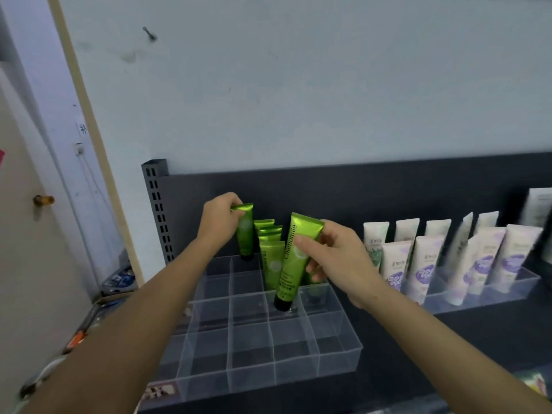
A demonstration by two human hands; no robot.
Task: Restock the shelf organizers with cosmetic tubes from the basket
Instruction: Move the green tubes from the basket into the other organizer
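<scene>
A clear plastic organizer (pixel 337 354) with a grid of compartments sits on the dark shelf. My left hand (pixel 219 219) grips a green tube (pixel 245 234) by its crimped top, cap down over a back-row compartment. My right hand (pixel 334 258) holds a second green tube (pixel 291 264) labelled Chamomile, tilted, with its black cap down in a middle compartment. Several more green tubes (pixel 270 252) stand upright in the compartments between my hands. The basket is out of view.
A second clear organizer (pixel 507 289) to the right holds several white and purple tubes (pixel 424 261). A slotted shelf upright (pixel 156 210) and dark back panel stand behind. Clutter lies on the floor at the lower left, next to a door with a knob (pixel 43 200).
</scene>
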